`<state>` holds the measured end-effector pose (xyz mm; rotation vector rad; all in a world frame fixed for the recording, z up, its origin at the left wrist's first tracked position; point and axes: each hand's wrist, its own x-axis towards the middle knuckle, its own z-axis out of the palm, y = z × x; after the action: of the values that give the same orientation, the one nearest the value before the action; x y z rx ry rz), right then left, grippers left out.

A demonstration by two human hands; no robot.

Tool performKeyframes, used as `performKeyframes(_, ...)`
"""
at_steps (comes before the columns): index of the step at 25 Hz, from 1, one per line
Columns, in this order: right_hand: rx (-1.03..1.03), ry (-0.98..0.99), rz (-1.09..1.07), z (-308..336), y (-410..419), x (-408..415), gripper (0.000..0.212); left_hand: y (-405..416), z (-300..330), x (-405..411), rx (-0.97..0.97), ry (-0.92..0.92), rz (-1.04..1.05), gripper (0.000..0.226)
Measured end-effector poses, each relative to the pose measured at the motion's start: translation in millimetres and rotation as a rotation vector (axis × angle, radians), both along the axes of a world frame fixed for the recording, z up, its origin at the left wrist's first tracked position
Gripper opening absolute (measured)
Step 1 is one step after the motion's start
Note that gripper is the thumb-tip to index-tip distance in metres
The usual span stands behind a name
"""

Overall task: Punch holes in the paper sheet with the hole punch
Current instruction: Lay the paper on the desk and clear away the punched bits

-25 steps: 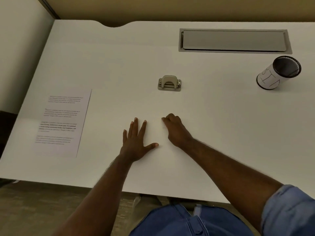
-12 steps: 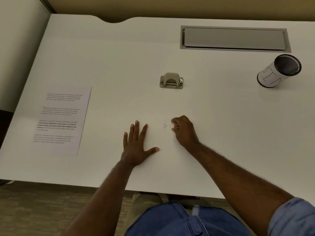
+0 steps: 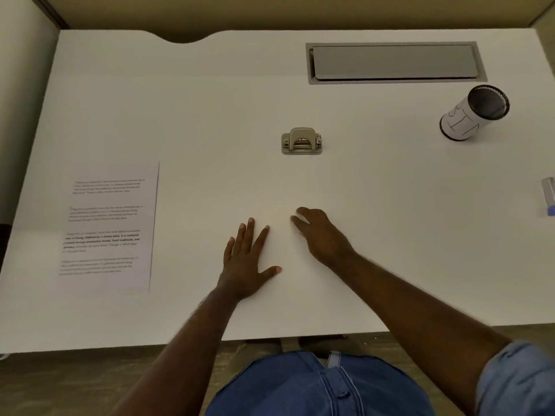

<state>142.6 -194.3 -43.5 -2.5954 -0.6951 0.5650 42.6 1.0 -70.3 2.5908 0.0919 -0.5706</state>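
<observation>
A small metal hole punch (image 3: 301,141) stands in the middle of the white desk (image 3: 390,235). A printed paper sheet (image 3: 106,228) lies flat at the desk's left side, well apart from the punch. My left hand (image 3: 247,259) rests palm down on the desk with its fingers spread, holding nothing. Just to its right, my right hand (image 3: 321,232) lies on the desk with its fingers loosely stretched toward the punch, which sits about a hand's length beyond them. Neither hand touches the paper or the punch.
A mesh pen cup (image 3: 474,114) wrapped in a white label stands at the back right. A grey cable hatch (image 3: 393,63) is set into the desk's far side. A small pale object (image 3: 549,196) with a blue end shows at the right edge.
My right hand has opened from a curled fist into stretched fingers and shifted slightly. The left hand has stayed flat in place. The view has tilted a little.
</observation>
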Motion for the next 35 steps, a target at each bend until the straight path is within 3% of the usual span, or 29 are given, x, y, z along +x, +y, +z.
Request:
performKeyframes(3,-0.21,-0.188,0.144,0,18,1,0.033,10,0,1,-0.013,0.006,-0.057,0.092)
performKeyframes(8,-0.449,-0.181,0.267,9,32,14,0.026,28,-3,2,-0.017,0.002,-0.169,0.089)
performKeyframes(15,-0.452,-0.194,0.269,7,41,17,0.025,37,-2,3,-0.034,0.0,-0.243,0.089)
performKeyframes(17,-0.357,-0.164,0.137,6,43,19,0.019,39,-2,4,-0.038,0.001,-0.255,0.089)
performKeyframes(19,-0.15,-0.073,-0.176,5,41,22,0.014,42,-2,5,-0.049,-0.001,-0.272,0.089)
performKeyframes(23,0.5,0.185,-1.048,2,17,14,0.008,42,0,8,-0.076,-0.049,-0.243,0.081)
performKeyframes(25,0.797,0.402,-1.271,4,1,8,0.01,36,2,12,-0.092,-0.139,-0.175,0.071)
performKeyframes(27,1.001,0.549,-1.35,10,-12,6,0.013,24,5,21,-0.114,-0.225,-0.081,0.059)
performKeyframes(31,1.19,0.691,-1.384,20,-37,10,0.017,-11,6,48,-0.208,-0.26,0.15,0.038)
performKeyframes(35,1.209,0.781,-1.353,23,-59,19,0.017,-50,4,48,-0.115,-0.232,0.364,0.045)
